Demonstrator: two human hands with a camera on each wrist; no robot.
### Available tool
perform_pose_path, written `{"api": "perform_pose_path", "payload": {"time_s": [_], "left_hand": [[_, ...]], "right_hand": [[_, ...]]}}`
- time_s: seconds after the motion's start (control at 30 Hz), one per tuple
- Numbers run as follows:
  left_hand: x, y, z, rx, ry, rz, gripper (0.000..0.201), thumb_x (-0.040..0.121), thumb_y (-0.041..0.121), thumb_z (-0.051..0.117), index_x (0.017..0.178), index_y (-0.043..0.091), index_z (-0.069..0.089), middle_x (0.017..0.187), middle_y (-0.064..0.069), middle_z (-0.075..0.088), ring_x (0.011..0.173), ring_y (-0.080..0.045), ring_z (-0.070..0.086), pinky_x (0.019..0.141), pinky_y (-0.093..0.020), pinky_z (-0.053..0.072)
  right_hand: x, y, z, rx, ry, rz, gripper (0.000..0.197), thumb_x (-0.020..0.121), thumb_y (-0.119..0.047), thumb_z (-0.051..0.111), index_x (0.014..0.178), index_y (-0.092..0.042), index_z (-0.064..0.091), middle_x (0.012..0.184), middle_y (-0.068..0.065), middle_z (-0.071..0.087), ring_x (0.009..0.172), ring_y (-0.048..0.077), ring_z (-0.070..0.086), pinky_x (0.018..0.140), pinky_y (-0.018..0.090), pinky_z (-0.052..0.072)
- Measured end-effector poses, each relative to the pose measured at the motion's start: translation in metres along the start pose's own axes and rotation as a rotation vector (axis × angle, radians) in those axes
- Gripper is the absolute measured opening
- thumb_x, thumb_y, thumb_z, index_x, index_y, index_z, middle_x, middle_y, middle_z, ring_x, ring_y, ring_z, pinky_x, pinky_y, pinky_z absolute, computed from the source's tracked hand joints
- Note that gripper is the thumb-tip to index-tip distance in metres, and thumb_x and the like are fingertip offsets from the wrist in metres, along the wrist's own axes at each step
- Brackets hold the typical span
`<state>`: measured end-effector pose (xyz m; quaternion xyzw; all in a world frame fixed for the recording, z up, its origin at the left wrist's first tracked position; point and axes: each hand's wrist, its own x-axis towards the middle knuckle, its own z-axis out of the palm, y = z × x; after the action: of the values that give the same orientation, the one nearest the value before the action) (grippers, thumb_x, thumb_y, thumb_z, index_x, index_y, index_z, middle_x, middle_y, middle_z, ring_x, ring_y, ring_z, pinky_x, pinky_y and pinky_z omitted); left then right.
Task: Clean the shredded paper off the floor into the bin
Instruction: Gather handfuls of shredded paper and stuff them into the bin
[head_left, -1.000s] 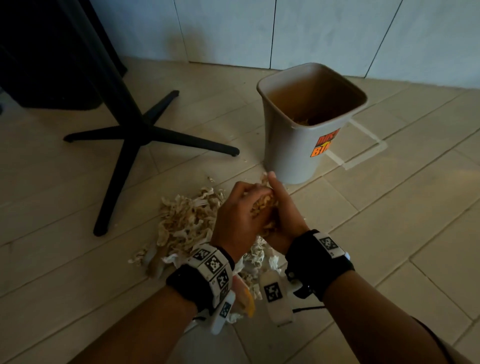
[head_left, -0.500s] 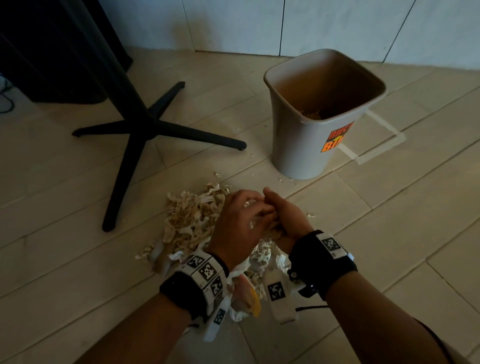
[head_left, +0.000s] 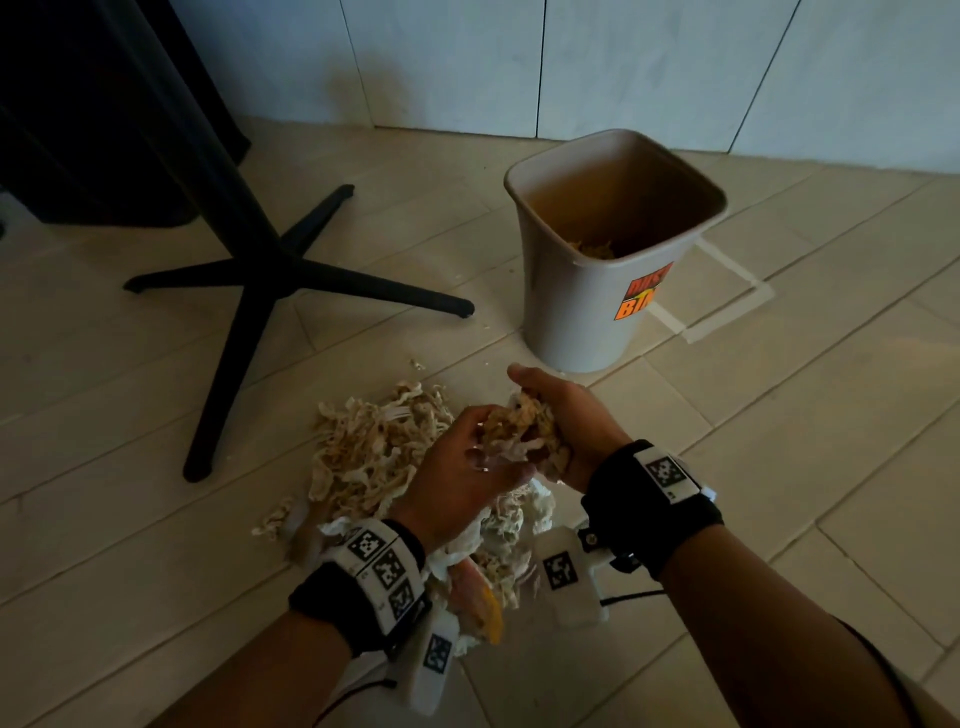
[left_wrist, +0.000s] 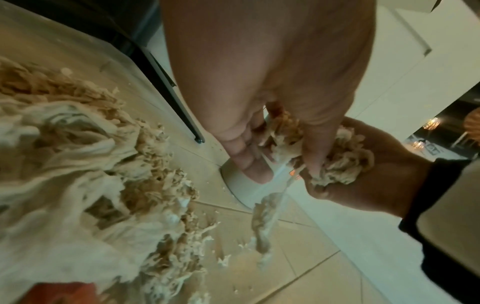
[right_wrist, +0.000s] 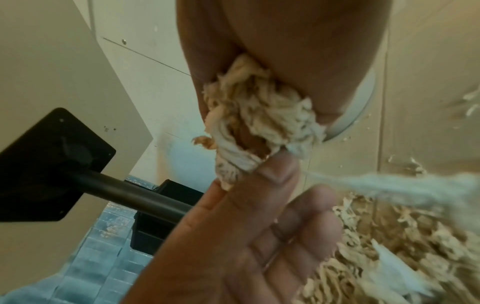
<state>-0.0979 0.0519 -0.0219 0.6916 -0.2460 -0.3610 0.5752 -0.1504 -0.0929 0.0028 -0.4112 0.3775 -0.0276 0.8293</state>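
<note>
A pile of pale shredded paper (head_left: 374, 452) lies on the tiled floor in front of a grey bin (head_left: 571, 312) with an orange sticker. Some shreds (head_left: 595, 248) lie in the bin's bottom. Just above the pile's right side, my left hand (head_left: 462, 467) and right hand (head_left: 571, 410) hold a clump of shredded paper (head_left: 519, 426) between them. The right palm cups the clump (left_wrist: 337, 162). My left thumb and fingers (left_wrist: 249, 162) pinch it from the other side, and a strand (left_wrist: 262, 226) dangles down. The right wrist view shows the clump (right_wrist: 259, 123) wedged between both hands.
A black table base (head_left: 270, 280) with spreading legs stands left of the bin, one leg tip close to the pile. A dark cabinet (head_left: 93, 130) fills the upper left. White wall panels (head_left: 571, 62) run behind the bin. Tape marks (head_left: 727, 312) lie on the floor at the bin's right.
Half a second ago both hands were pressed together low on the pile. Now they have risen slightly and parted, with a clump showing between them.
</note>
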Motion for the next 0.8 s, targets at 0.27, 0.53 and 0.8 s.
{"api": "perform_pose_path", "payload": {"time_s": [0.27, 0.53, 0.8], "left_hand": [[-0.002, 0.019, -0.003, 0.162, 0.125, 0.189, 0.011, 0.081, 0.024, 0.073, 0.075, 0.017, 0.066, 0.068, -0.007, 0.063, 0.064, -0.019, 0.057, 0.06, -0.042, 0.05], [0.011, 0.023, -0.007, 0.198, 0.121, 0.18, 0.03, 0.078, 0.033, 0.077, 0.104, 0.02, 0.072, 0.101, 0.0, 0.07, 0.09, -0.012, 0.069, 0.076, -0.03, 0.058], [0.022, 0.016, 0.004, 0.177, -0.108, -0.006, 0.056, 0.08, 0.019, 0.078, 0.122, 0.034, 0.044, 0.122, 0.018, 0.052, 0.107, 0.006, 0.053, 0.089, -0.016, 0.05]], "right_hand": [[-0.005, 0.0, 0.0, -0.176, 0.015, -0.128, 0.031, 0.084, -0.03, 0.075, 0.103, -0.007, 0.069, 0.089, 0.014, 0.073, 0.072, 0.024, 0.072, 0.06, 0.029, 0.056], [-0.008, -0.003, 0.002, -0.281, 0.145, -0.202, 0.038, 0.08, -0.032, 0.079, 0.096, 0.001, 0.07, 0.083, 0.017, 0.076, 0.073, 0.031, 0.073, 0.069, 0.041, 0.062], [-0.023, -0.043, 0.005, -0.216, 0.091, -0.167, 0.039, 0.09, -0.034, 0.069, 0.105, 0.002, 0.062, 0.058, 0.006, 0.068, 0.038, 0.012, 0.058, 0.039, 0.019, 0.044]]}}
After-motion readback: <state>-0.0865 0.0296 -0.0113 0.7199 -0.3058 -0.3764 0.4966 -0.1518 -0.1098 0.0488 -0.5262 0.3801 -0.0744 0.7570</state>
